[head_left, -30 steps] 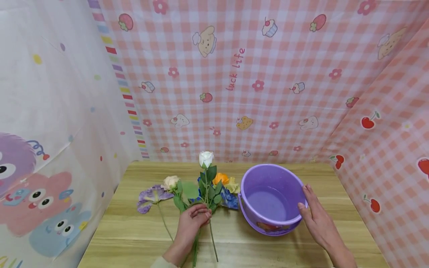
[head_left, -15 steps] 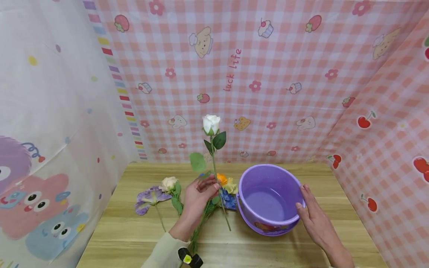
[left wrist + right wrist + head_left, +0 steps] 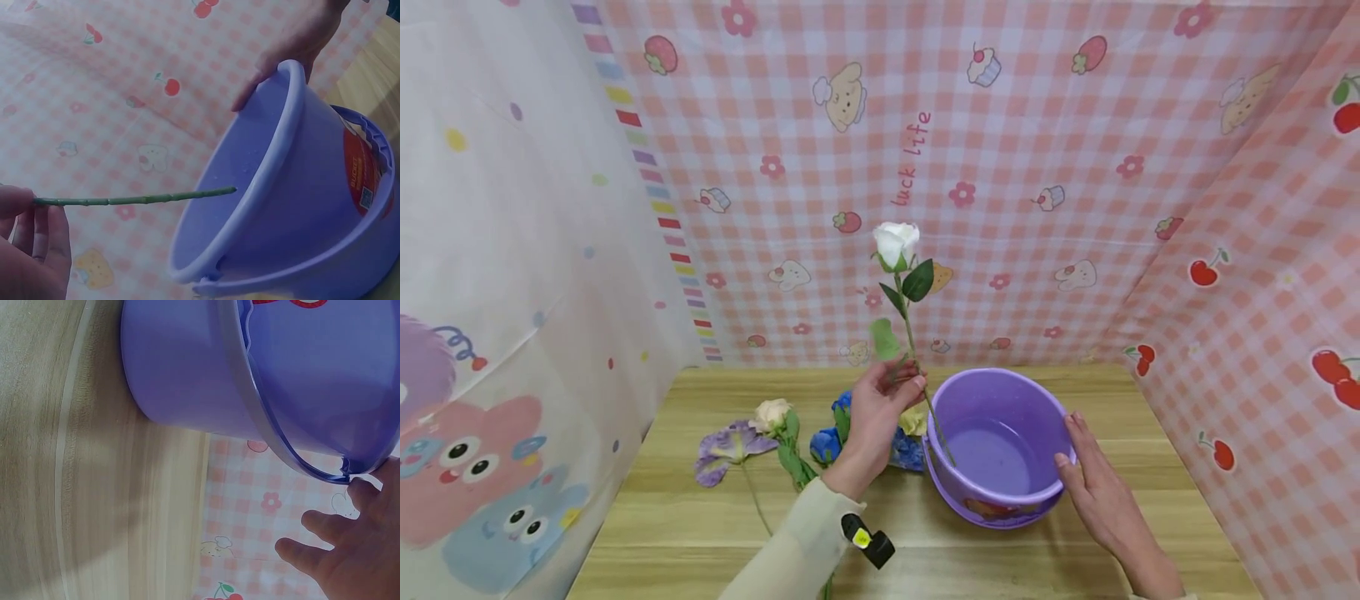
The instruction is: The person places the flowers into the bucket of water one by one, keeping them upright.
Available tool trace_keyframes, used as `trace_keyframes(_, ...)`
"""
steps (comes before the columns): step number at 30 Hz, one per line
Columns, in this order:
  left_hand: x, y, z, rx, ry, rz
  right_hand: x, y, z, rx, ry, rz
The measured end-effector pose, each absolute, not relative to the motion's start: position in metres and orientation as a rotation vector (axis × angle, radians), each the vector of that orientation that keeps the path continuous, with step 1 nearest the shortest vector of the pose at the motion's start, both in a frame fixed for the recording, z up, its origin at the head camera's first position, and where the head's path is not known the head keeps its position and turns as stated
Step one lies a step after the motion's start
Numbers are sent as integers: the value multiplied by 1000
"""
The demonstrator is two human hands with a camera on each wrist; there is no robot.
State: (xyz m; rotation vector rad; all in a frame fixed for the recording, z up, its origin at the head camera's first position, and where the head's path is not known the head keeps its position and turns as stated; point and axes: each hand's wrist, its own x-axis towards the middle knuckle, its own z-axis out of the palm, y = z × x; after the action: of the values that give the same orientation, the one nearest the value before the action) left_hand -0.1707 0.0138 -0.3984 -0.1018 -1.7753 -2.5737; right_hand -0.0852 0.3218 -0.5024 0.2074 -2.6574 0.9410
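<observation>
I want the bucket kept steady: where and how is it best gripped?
Probably pinch the thick rim, from the right: it forms the bucket's exposed upper edge, the handle hangs low, and the rose stem comes in from the left.

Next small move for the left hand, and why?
I'd probably lower the white rose stem-first into the purple bucket. The left hand pinches the stem with the bloom up; its lower end appears at or just inside the bucket's mouth. The right hand touches the rim, which may help steady it.
</observation>
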Motion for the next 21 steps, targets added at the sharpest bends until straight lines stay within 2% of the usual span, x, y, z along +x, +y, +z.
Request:
trace_keyframes(11,-195,53,-419,35,-1786,-2564,-87,321,-501,200,-2663,920)
trace_keyframes(21,-192,93,-438,1,-2075,-2323,-85,320,-501,200,-2645,910)
